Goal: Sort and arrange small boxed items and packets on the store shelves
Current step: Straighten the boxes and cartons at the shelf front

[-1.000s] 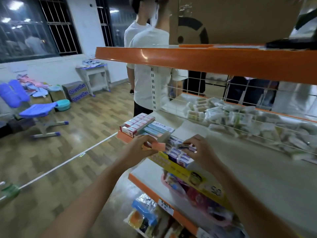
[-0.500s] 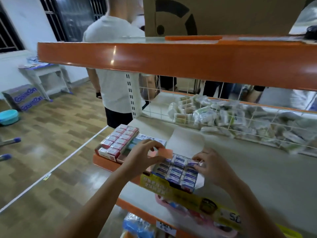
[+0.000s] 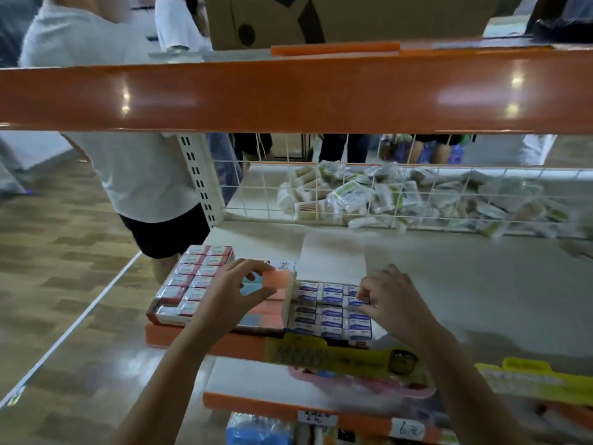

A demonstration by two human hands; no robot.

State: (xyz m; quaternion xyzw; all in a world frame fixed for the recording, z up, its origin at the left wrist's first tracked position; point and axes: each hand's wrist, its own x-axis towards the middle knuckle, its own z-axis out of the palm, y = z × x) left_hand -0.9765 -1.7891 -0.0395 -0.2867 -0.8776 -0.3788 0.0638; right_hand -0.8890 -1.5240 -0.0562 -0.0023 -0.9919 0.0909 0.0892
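Head view: since a second ago the left hand has kept pinching a small orange box beside the tray of blue boxes on the shelf, where the right hand now seems to pinch one, so sorting continues.

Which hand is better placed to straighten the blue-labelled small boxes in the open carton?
The right hand, probably: its fingertips already pinch a box in the open carton. The left hand is occupied with a small orange piece.

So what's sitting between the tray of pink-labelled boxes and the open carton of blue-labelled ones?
In the head view, a flat light-blue box lies between them, and the left hand holds a small orange piece above it.
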